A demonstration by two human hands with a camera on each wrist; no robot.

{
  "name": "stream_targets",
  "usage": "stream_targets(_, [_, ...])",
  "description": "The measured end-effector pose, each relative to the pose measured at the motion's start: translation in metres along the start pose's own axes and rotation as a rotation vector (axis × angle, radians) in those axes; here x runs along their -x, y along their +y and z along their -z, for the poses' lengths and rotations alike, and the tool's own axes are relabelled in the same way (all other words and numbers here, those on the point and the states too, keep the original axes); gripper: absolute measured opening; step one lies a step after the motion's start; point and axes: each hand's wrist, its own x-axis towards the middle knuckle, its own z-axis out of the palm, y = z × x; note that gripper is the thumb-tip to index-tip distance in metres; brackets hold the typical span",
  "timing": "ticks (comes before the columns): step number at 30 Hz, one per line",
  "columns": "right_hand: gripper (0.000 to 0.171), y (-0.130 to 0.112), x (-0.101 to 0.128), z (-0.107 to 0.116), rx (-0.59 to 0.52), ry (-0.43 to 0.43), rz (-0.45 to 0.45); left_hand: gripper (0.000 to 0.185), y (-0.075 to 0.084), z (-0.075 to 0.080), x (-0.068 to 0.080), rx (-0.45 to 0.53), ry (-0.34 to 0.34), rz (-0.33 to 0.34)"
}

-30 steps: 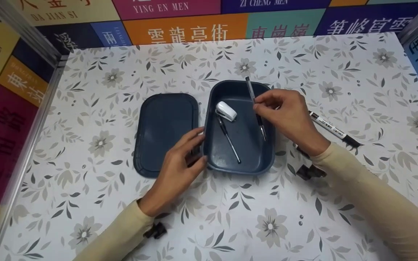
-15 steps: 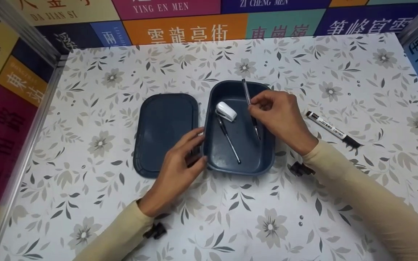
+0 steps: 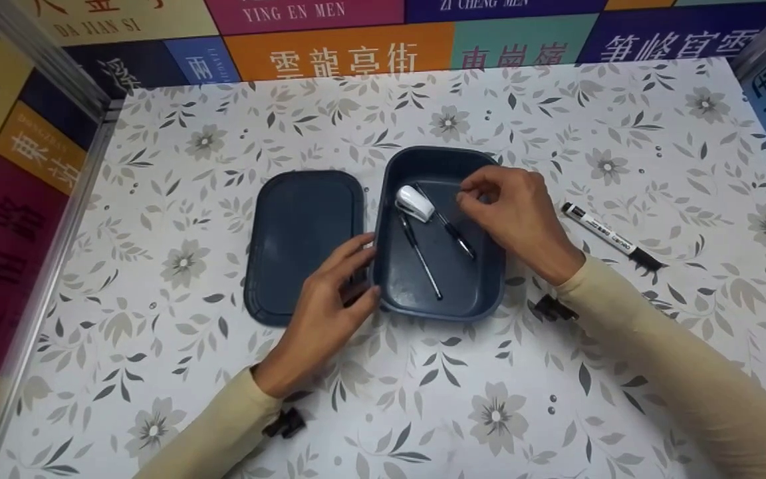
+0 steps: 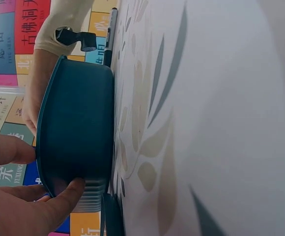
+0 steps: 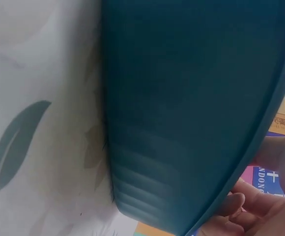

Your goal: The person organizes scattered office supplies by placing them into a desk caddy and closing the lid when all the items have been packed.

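From my end of the feed, the flowered table (image 3: 463, 379) fills most of the head view. On it stands the dark blue box (image 3: 459, 283), uncovered and upright, and its lid (image 3: 306, 246) lies flat just to the left, a narrow gap between them.

The left hand (image 3: 330, 299) has its fingers and thumb spread against the box's left side, relaxed, touching rather than clenching; I read that as steadying. The right hand (image 3: 519, 216) reaches over the far part of the right rim, released: thumb and forefinger bent close, no object between them. I can't tell whether it touches the rim.

The marker (image 3: 612, 236) lies outside on the table, to the right of the box and near the right wrist. Inside the box, toward its far left, sits a white stapler (image 3: 416, 203), or what looks like one. Two slim pens lie in there too: the left pen (image 3: 421, 259), running toward the near end, and the right pen (image 3: 449, 229), slanting beside the stapler.

I judge the step in hand to be filling the box. The next move probably calls for the right hand to lift clear and pinch the marker.
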Motion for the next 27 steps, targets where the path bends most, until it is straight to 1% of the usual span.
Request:
stream_targets(5, [0.014,0.003,0.003,0.004,-0.052,0.010,0.038,0.058,0.000,0.000,0.000,-0.005,0.001,-0.010])
stream_targets(10, [0.013,0.007,0.006,0.007,-0.111,0.017,0.104,0.057,0.000,0.000,0.000,0.004,0.009,-0.021])
stream_targets(15, [0.013,0.010,0.008,0.009,-0.114,0.029,0.156,0.056,0.000,0.000,0.001,-0.001,0.014,-0.029])
stream_targets(22, [0.013,0.013,0.012,0.013,-0.116,0.032,0.155,0.056,0.000,-0.001,0.001,-0.001,0.015,-0.037])
stream_targets(27, [0.013,0.015,0.016,0.017,-0.116,0.030,0.149,0.055,0.001,0.000,0.003,-0.013,0.011,-0.029])
